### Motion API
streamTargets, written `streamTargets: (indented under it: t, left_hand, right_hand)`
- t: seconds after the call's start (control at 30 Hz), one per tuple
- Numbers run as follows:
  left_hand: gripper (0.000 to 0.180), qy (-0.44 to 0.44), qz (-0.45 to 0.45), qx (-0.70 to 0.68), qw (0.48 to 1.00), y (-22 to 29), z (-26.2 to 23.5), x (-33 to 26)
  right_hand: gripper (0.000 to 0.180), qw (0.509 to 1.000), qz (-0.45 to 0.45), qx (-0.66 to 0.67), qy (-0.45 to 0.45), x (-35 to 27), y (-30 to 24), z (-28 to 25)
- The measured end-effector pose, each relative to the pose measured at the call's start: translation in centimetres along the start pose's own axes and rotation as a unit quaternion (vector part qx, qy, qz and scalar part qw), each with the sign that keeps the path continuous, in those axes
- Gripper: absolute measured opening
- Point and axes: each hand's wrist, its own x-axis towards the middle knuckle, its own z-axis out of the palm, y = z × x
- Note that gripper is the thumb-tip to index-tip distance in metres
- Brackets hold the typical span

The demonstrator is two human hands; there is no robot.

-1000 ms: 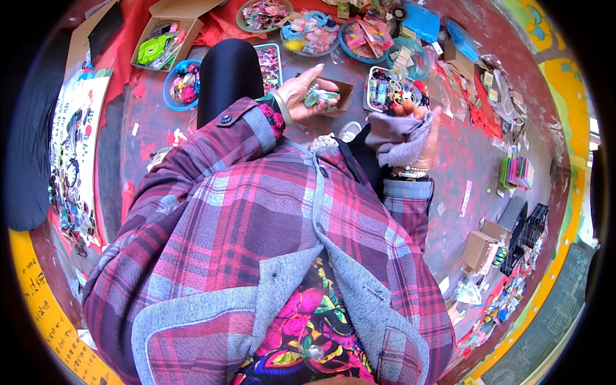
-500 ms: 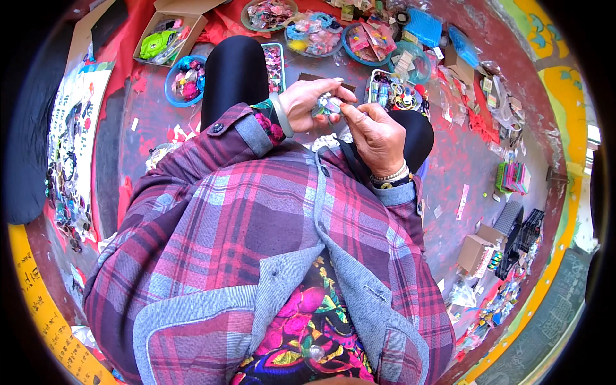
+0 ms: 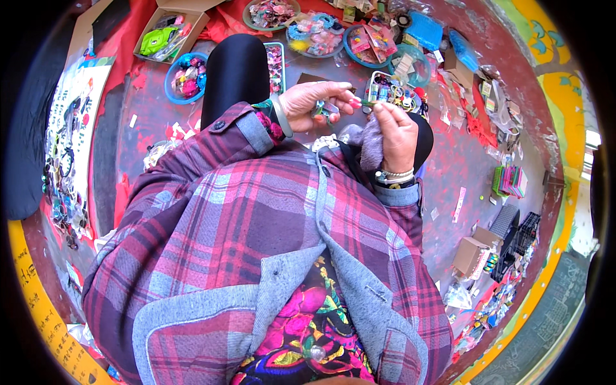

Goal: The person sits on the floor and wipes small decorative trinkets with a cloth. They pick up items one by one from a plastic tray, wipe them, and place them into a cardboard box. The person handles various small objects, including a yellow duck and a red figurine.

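The left hand and right hand meet above the lap. Both sets of fingers pinch one small green piece, lying nine to three o'clock between them.

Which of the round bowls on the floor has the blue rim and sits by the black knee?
The blue-rimmed bowl, left of the black knee; the others lie farther along the top.

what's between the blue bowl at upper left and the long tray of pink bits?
Head view: the person's black-clad knee rises between the blue bowl and the long tray, covering part of the tray's near side.
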Motion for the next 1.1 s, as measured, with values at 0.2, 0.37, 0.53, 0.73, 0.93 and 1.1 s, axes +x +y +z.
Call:
streamTargets:
  t: [0.2,0.37,0.53,0.73,0.93,1.1]
  left_hand:
    - [0.029,0.006,0.057,0.110,0.992,-0.2,1.2,-0.4]
    - [0.024,0.035,0.049,0.119,0.991,-0.7,1.1,-0.1]
    - [0.023,0.060,0.060,0.125,0.989,-0.2,1.2,-0.6]
    - [0.019,0.079,0.070,0.136,0.985,-0.9,1.1,-0.2]
    - [0.017,0.011,0.084,0.094,0.992,-1.5,0.6,-0.3]
    - [0.018,-0.013,0.086,0.088,0.992,-0.7,1.2,-1.2]
  right_hand:
    - [0.017,0.972,0.146,0.183,-0.013,1.1,1.9,-1.1]
    - [0.019,0.971,0.154,0.181,-0.021,1.3,2.3,-1.0]
    - [0.026,0.968,0.091,0.217,0.081,1.9,1.4,-1.7]
    - [0.038,0.988,-0.142,-0.052,-0.012,1.3,-0.6,0.9]
    - [0.033,0.948,-0.161,-0.264,-0.067,1.0,1.0,2.3]
    - [0.031,0.971,-0.129,-0.177,-0.092,0.9,-0.1,1.8]
